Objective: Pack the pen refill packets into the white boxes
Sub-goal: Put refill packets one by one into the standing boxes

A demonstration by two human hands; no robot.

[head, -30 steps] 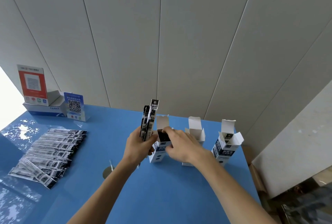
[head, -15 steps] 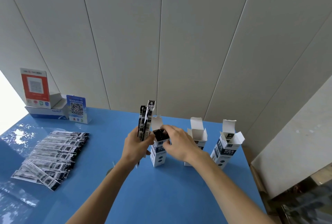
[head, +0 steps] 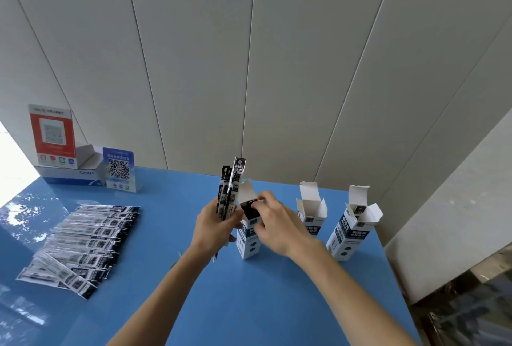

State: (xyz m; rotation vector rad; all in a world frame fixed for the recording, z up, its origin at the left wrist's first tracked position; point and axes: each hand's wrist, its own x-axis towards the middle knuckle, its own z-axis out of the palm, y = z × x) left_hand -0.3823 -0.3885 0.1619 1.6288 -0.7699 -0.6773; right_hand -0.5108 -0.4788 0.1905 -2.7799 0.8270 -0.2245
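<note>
- The blue table [head: 249, 304] holds it all, and I name places from the near box [head: 248, 237], the one standing up between the two hands.
- The left hand [head: 212, 228] is just left of that box. Its fingers are curled tight around a few refill packets [head: 231, 187], which stick straight up.
- The right hand [head: 274, 223] is on the box's right side. Its fingertips [head: 261, 198] pinch dark packets at the box's open top.
- A second box [head: 311, 211] stands to the right, partly behind the right hand, flaps open.
- A third box [head: 352, 230] stands further right, also open.
- Far to the left lies a row of packets [head: 83, 240], flat on the table.
- Further back on the left are a blue sign [head: 119, 168] and a red sign [head: 52, 135].
</note>
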